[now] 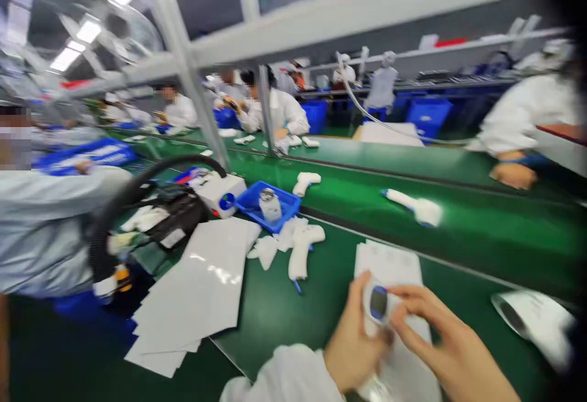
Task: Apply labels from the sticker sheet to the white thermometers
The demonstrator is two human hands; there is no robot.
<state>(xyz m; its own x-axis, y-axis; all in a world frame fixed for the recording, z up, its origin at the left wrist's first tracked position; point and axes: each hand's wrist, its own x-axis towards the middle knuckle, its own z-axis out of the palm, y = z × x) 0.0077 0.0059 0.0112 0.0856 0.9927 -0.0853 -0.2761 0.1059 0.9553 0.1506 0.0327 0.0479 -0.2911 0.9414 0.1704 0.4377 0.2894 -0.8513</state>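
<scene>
My left hand (352, 338) is wrapped round a white handheld device (378, 303) with a small blue screen, held low in the middle of the view. My right hand (440, 335) has its fingers curled onto the device's head from the right. Under both hands lies a white paper sheet (389, 264) on the green table. Another white gun-shaped device (302, 246) lies to the left of the sheet, beside crumpled white wipes (267, 249).
A stack of white sheets (197, 295) lies at the left. A blue tray (268, 206) holds a small bottle. More white devices (415, 206) ride the green conveyor belt (481, 225). A black hose (137, 191) and a co-worker's sleeve (41, 231) are at left; other workers sit beyond.
</scene>
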